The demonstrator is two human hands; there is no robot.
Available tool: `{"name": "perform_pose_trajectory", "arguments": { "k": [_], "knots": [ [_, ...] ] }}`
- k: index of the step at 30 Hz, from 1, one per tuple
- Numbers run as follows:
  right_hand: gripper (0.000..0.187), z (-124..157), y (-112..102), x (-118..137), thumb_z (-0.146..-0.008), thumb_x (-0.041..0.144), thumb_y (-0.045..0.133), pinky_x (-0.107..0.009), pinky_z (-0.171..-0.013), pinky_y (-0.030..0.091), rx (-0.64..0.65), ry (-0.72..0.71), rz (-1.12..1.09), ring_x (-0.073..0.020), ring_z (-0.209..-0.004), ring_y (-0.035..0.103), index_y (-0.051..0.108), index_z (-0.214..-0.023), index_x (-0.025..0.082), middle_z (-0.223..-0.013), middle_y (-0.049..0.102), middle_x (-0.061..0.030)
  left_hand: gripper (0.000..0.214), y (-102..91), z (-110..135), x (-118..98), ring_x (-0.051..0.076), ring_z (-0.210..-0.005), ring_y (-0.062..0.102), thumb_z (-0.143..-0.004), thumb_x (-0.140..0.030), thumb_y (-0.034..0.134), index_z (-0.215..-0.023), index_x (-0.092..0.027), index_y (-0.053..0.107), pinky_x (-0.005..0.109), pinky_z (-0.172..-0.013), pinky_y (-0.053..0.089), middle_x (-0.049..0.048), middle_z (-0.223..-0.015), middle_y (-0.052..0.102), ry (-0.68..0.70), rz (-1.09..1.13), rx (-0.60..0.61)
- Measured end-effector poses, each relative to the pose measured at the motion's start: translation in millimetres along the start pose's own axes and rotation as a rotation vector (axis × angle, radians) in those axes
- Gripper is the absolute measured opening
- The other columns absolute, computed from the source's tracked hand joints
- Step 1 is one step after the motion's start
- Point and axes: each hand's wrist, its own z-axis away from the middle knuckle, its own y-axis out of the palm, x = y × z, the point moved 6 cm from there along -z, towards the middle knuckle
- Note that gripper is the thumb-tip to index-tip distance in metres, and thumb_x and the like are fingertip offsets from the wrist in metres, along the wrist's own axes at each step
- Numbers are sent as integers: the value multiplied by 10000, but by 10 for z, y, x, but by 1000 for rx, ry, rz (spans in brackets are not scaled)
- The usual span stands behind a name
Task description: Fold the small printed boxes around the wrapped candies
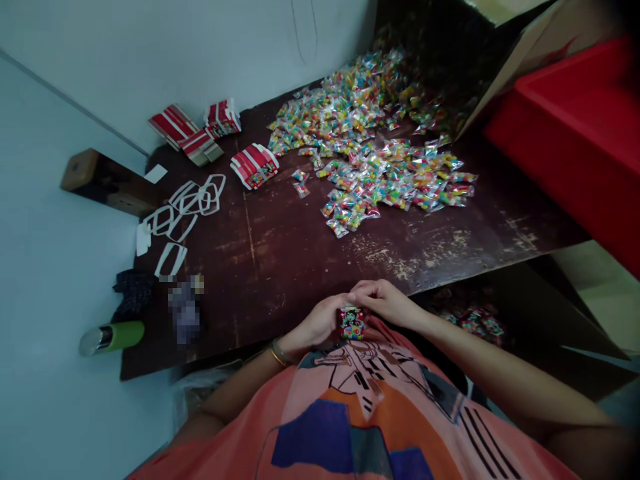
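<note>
Close to my body, at the table's front edge, is a small printed candy box [351,324] with red, black and multicoloured artwork. My left hand [324,321] is closed around its left side. The fingers of my right hand [384,301] are bent together at the box's top and right edge. Some fingertips are hidden, and I cannot tell whether the top flap is folded in. Beyond my hands, clear packets of colourful candies [395,177] lie in a large heap on the dark brown table [280,267].
Banded stacks of flat red-and-white boxes [255,165] lie at the back left, near loose white paper bands [187,200]. A green bottle [117,337] lies at the left edge. A red bin [575,133] stands at right; filled boxes [473,319] sit below the table edge.
</note>
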Motion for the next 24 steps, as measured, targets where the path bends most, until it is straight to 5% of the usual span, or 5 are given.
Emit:
{"name": "perform_pose_trajectory", "arguments": {
  "k": [9,14,17,20,24],
  "knots": [
    [248,137,136,103,-927,276,529,-318,-837,500,49,-244,252,-170,-940,608,716,-1079,217,-1028,637,-76,592,-110,147,19,177,-949,595,-702,-180,696,-1270,-210,533,264,-807,437,57,-1132,618,56,-110,10],
    [286,124,140,142,-945,227,488,-296,-850,494,211,-297,348,-155,-963,601,673,-1162,244,-1055,616,-65,511,-82,104,0,169,-873,602,-712,-221,696,-1208,-167,585,277,-798,437,63,-1039,647,36,-155,71],
    [263,-101,-572,87,-932,294,519,-319,-868,476,-5,-272,514,-175,-972,594,674,-1139,248,-1064,629,-61,389,-263,58,-150,152,-807,584,-680,-219,720,-1055,-139,656,254,-754,431,54,-930,661,69,-329,21],
    [318,-149,-1821,26,-906,357,538,-413,-934,401,-736,-78,837,-252,-1081,516,651,-1155,194,-1171,595,-132,301,-542,78,-325,125,-735,553,-605,-212,766,-882,-150,666,212,-681,417,6,-798,630,62,-472,57],
    [468,-49,-2536,-169,-844,310,597,-551,-943,309,-920,22,922,-365,-1135,431,569,-1241,63,-1282,503,-274,401,-789,282,-320,124,-688,550,-559,-264,812,-927,-179,676,214,-617,421,-9,-782,634,-178,-710,290]
  ]
}}
